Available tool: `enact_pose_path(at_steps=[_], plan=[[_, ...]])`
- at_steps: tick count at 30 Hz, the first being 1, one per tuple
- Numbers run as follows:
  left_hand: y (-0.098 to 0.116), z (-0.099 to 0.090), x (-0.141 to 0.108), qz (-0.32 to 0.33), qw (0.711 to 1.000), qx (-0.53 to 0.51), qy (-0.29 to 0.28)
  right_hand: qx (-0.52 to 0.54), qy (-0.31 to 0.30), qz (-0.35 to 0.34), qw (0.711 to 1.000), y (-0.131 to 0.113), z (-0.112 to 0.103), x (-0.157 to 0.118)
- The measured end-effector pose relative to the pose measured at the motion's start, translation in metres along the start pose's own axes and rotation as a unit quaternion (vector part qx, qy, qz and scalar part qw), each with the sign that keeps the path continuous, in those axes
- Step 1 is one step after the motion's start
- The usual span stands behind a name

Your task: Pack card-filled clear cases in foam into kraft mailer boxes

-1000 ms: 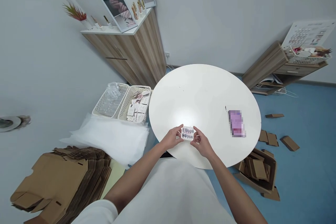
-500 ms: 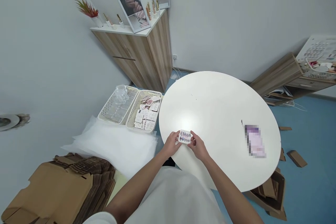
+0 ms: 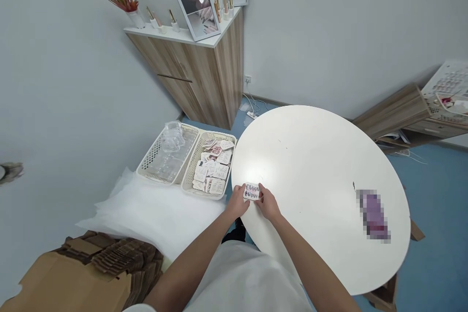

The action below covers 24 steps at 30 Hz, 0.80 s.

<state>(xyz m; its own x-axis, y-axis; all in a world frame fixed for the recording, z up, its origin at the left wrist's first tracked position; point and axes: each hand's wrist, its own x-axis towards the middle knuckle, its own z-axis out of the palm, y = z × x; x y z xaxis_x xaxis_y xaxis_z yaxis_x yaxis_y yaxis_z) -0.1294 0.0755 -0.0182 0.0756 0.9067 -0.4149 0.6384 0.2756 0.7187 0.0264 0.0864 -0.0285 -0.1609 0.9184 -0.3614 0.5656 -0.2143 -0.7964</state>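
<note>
A small clear case (image 3: pixel 252 191) with two rows of shiny nail tips is held between both hands, near the left front edge of the round white table (image 3: pixel 314 156). My left hand (image 3: pixel 237 202) grips its left side, fingers closed on it. On the opposite side, my right hand (image 3: pixel 268 203) pinches the right edge. To the left of the table stand two cream baskets: one (image 3: pixel 144 163) has clear plastic cases, the other (image 3: pixel 185 183) holds many printed cards.
White foam sheets (image 3: pixel 146 209) lie left of my arms, above stacked flat cardboard (image 3: pixel 76 282). A blurred purple item (image 3: pixel 373 214) lies on the table's right. A wooden cabinet (image 3: pixel 190 68) with frames stands behind; a shelf (image 3: pixel 395 109) is at right.
The camera view has shifted, so the table and baskets appear further right and lower. Both hands still hold the case, which now sits slightly further left in the view, nearer the table's left edge.
</note>
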Motion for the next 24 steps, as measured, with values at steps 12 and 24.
enact_pose_path(at_steps=[12,24], plan=[[-0.003,0.007,-0.009,-0.019,0.999,-0.031,0.012,0.062,0.064,0.041,0.995,-0.002,0.026,-0.013],[-0.003,-0.005,0.010,-0.035,0.997,-0.053,0.034,0.162,0.060,0.069,0.983,-0.016,0.026,0.017]])
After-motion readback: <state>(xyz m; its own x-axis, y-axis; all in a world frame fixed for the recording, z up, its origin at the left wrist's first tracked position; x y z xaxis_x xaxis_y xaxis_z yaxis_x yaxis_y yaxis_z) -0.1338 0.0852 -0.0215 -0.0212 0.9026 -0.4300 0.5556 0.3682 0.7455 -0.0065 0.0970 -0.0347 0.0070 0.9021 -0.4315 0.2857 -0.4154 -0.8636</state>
